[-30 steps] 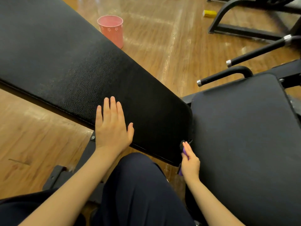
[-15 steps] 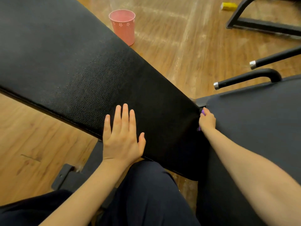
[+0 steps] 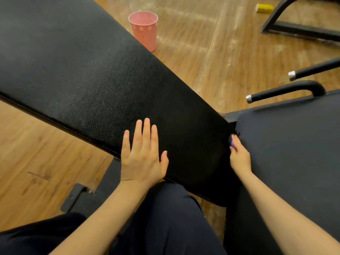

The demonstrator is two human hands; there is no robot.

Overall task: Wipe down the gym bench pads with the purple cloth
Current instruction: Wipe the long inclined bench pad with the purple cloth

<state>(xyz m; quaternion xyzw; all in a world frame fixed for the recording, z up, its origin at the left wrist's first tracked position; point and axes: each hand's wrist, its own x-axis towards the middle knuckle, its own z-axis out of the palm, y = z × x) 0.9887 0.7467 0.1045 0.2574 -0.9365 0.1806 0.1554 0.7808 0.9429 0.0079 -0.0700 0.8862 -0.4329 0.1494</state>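
Since 0.5 s ago: right hand [image 3: 240, 157] drawn slightly back along gap between back pad [image 3: 95, 85] and seat pad [image 3: 294, 153]. Fingers curled on purple cloth [image 3: 232, 143], mostly hidden, only small sliver visible. Left hand [image 3: 142, 155] flat, fingers straight, on back pad.

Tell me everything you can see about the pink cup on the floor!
The pink cup stands upright on the wooden floor, just behind the long black pad, whose edge hides its lower left corner. It is wider at its rolled rim than at its base. A row of small white flowers runs round it below the rim. It looks like painted metal or plastic. Its inside looks pink; whether it holds anything is unclear. No hands touch it.
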